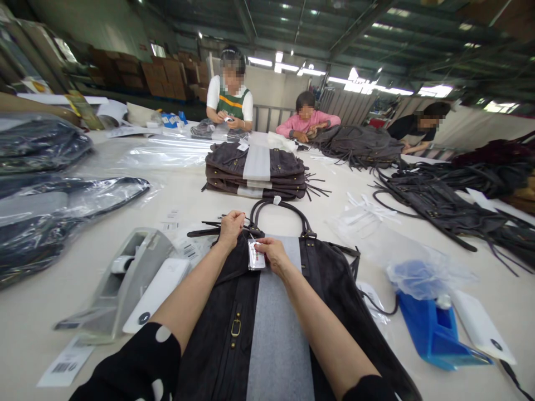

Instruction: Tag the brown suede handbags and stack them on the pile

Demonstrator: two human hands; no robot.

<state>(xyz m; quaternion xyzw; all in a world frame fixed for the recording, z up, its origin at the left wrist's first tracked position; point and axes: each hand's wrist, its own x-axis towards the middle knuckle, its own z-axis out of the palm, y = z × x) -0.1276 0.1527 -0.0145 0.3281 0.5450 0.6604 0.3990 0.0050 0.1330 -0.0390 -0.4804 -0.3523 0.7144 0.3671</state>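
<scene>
A dark handbag (pixel 234 289) lies flat in front of me, with a grey paper band (pixel 278 323) down its middle. Its looped handles (pixel 288 205) point away from me. My right hand (pixel 273 255) pinches a small hang tag (pixel 256 256) in a clear cover near the base of the handle. Just left of the handle, my left hand (pixel 232 229) is raised with thumb and fingers pressed together. Whatever sits in that pinch is too thin to make out; it may be the tag's string. A brass buckle (pixel 236 327) shows on the bag's front.
Tape dispensers, one grey (pixel 125 284) and one blue (pixel 434 328), flank the bag, each beside a white device (pixel 485 326). Beyond it stand stacked dark bags (pixel 221 167). Plastic-wrapped bags (pixel 37 223) lie left, loose bags (pixel 443 200) right. Three co-workers sit or stand across the table.
</scene>
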